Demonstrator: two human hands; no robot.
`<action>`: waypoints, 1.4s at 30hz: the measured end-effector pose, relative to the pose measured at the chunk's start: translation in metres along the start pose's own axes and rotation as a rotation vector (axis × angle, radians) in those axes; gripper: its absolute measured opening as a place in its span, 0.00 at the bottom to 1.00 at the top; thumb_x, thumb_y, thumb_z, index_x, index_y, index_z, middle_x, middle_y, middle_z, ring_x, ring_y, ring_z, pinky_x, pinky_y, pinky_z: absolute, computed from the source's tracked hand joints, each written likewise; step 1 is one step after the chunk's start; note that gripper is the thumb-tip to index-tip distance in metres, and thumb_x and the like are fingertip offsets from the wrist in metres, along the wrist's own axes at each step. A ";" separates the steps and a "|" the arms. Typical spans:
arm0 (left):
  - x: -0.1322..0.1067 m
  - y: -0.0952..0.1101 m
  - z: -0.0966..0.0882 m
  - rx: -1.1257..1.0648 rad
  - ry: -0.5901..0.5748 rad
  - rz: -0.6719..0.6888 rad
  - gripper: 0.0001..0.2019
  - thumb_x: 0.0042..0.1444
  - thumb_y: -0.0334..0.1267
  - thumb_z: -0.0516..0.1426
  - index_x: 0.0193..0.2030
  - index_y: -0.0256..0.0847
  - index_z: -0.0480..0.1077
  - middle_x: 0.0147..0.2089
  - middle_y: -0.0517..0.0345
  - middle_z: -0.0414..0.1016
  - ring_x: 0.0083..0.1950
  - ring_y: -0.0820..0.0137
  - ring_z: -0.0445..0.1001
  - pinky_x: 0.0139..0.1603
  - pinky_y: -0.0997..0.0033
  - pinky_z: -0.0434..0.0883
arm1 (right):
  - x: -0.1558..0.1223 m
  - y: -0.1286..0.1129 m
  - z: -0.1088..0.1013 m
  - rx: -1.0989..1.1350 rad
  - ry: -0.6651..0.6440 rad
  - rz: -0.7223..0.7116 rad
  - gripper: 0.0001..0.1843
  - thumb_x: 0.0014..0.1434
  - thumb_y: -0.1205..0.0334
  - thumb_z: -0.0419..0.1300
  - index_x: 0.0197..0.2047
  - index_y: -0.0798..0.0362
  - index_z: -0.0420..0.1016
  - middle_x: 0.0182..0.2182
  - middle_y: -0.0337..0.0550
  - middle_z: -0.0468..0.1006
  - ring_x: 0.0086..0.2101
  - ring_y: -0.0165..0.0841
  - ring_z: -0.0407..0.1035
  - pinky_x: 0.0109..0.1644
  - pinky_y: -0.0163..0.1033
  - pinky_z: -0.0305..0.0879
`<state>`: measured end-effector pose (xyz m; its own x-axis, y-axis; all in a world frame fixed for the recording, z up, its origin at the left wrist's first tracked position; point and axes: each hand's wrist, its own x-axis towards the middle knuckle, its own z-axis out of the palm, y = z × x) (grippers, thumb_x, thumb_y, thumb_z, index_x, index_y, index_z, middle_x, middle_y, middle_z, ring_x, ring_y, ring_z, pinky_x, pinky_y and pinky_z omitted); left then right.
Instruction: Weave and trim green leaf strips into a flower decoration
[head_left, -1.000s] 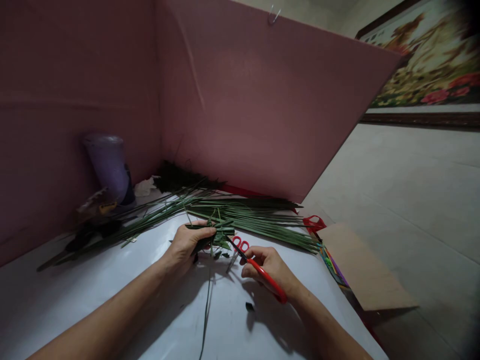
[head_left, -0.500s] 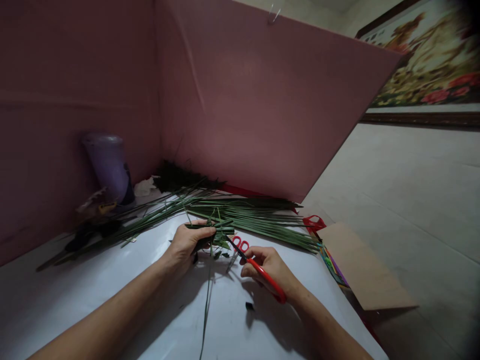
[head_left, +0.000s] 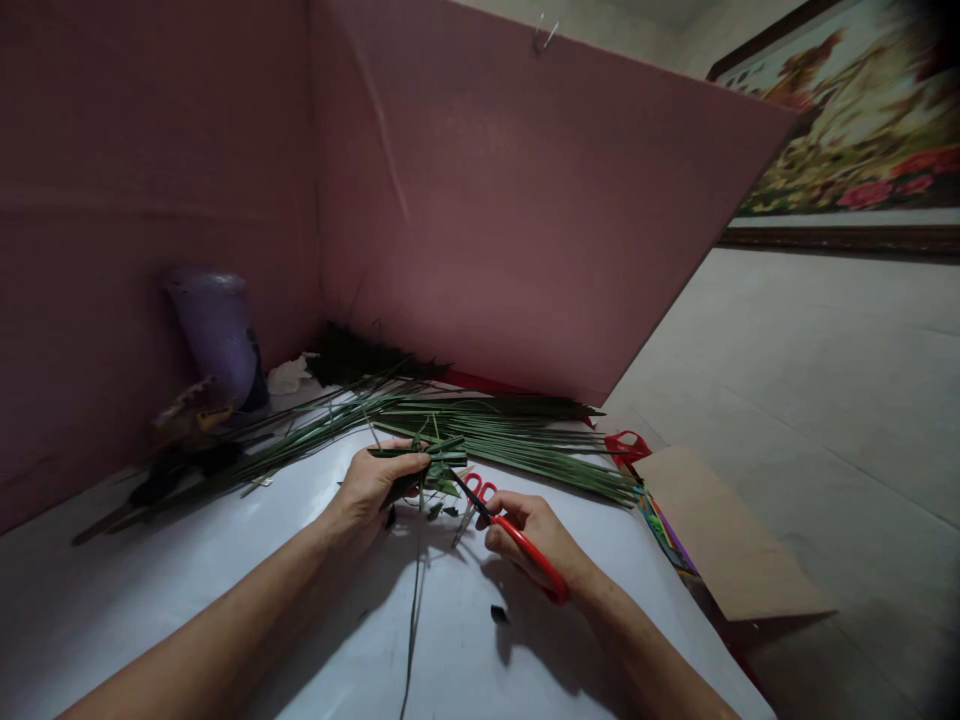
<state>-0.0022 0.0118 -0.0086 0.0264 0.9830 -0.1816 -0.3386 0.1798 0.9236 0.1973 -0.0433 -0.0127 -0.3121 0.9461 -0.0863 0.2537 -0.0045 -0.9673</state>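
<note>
My left hand (head_left: pixel 379 482) pinches a small woven piece of green leaf strips (head_left: pixel 442 458) above the white tabletop, thumb on top. One thin strip trails from it toward the near edge. My right hand (head_left: pixel 536 540) is closed around red-handled scissors (head_left: pixel 536 550), whose dark blades reach the right side of the leaf piece. Whether the blades touch it I cannot tell. Beneath and behind them lies a second pair of scissors (head_left: pixel 472 488) with red finger loops. Small leaf scraps (head_left: pixel 442 511) show under the woven piece, and a dark cut bit (head_left: pixel 499 613) rests nearer me.
Long green leaves (head_left: pixel 510 435) spread across the back of the white table (head_left: pixel 337 640). A purple cup (head_left: pixel 217 335) and crumpled white tissue (head_left: pixel 289 375) stand at back left. Pink panels (head_left: pixel 480 200) border the far side. At right is a tan board (head_left: pixel 731 535) beside colourful items.
My right hand and the scissors have shifted very slightly to the left. My left hand keeps its hold on the woven leaf piece, almost unmoved.
</note>
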 end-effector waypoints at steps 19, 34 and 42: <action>-0.002 -0.002 -0.002 -0.061 -0.021 -0.007 0.14 0.35 0.30 0.66 0.32 0.32 0.71 0.23 0.58 0.74 0.22 0.76 0.69 0.21 0.79 0.64 | -0.002 0.010 -0.001 0.099 -0.155 -0.093 0.25 0.52 0.37 0.56 0.37 0.53 0.61 0.12 0.24 0.55 0.09 0.20 0.45 0.10 0.27 0.41; -0.003 -0.001 0.000 -0.048 0.012 -0.010 0.13 0.33 0.31 0.66 0.30 0.34 0.72 0.22 0.60 0.73 0.20 0.77 0.68 0.20 0.79 0.63 | -0.002 0.015 -0.004 0.137 -0.153 -0.080 0.23 0.53 0.39 0.56 0.35 0.52 0.62 0.10 0.24 0.55 0.08 0.21 0.46 0.09 0.26 0.44; 0.000 -0.002 -0.002 -0.046 0.030 0.014 0.15 0.33 0.32 0.67 0.32 0.32 0.72 0.23 0.59 0.74 0.21 0.76 0.68 0.21 0.78 0.64 | -0.003 0.013 -0.004 0.141 -0.158 -0.080 0.22 0.54 0.41 0.56 0.35 0.52 0.63 0.10 0.24 0.55 0.08 0.21 0.47 0.09 0.26 0.44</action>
<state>-0.0036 0.0112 -0.0108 -0.0067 0.9838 -0.1792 -0.3817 0.1631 0.9098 0.2048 -0.0448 -0.0243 -0.4686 0.8828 -0.0333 0.0953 0.0130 -0.9954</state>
